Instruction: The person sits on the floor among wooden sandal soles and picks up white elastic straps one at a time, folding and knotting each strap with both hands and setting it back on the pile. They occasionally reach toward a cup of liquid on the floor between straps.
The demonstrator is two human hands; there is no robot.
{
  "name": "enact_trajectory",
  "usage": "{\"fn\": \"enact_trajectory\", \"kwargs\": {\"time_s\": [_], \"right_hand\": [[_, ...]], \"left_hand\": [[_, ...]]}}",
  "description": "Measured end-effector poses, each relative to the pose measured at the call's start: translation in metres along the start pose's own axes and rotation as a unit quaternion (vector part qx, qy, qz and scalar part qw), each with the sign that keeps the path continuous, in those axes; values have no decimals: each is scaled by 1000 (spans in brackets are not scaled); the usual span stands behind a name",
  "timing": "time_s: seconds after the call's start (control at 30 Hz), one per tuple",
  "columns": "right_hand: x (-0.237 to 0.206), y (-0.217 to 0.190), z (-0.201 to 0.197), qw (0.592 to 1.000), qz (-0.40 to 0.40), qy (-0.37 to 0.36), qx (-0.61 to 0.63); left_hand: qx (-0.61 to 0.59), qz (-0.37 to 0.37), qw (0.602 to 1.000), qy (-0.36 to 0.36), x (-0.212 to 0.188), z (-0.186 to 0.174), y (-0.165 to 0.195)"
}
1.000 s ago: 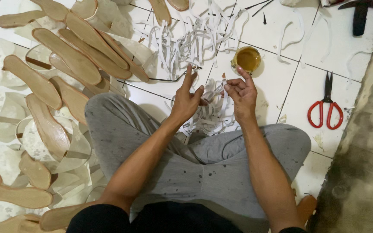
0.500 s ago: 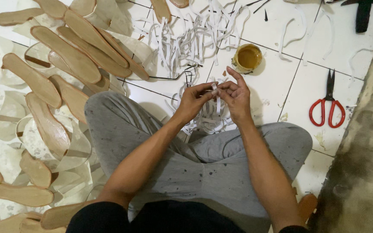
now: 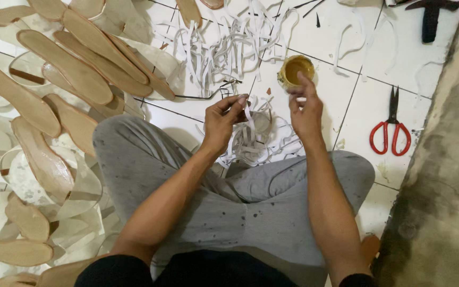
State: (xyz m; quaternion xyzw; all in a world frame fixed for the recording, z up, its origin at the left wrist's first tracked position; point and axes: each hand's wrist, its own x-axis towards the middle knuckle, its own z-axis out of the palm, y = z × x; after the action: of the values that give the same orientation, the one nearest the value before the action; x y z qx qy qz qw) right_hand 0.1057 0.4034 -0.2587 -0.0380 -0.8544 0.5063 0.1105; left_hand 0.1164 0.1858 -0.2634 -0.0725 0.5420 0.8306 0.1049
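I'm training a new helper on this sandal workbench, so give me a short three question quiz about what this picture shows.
1. True or false: the left hand pinches a white strap.
2. The right hand reaches toward which thing? A) red scissors B) small round tin of yellowish glue C) a hammer
3. Fill in: the tan soles are piled on the person's ___ side.

Key: 1 true; 2 B; 3 left.

floor (image 3: 346,32): white square tiles, dark grout | right edge: rough grey concrete strip (image 3: 442,175), stained | light: dim, even, soft shadows
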Motion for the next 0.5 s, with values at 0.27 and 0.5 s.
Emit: {"fn": "enact_trajectory", "kwargs": {"time_s": [0.27, 0.5], "right_hand": [[128, -138, -55, 924, -55, -63, -374], [101, -179, -74, 910, -74, -55, -405]], "left_hand": [[88, -1, 996, 4, 16, 17, 164], [39, 17, 999, -14, 2, 38, 220]]}}
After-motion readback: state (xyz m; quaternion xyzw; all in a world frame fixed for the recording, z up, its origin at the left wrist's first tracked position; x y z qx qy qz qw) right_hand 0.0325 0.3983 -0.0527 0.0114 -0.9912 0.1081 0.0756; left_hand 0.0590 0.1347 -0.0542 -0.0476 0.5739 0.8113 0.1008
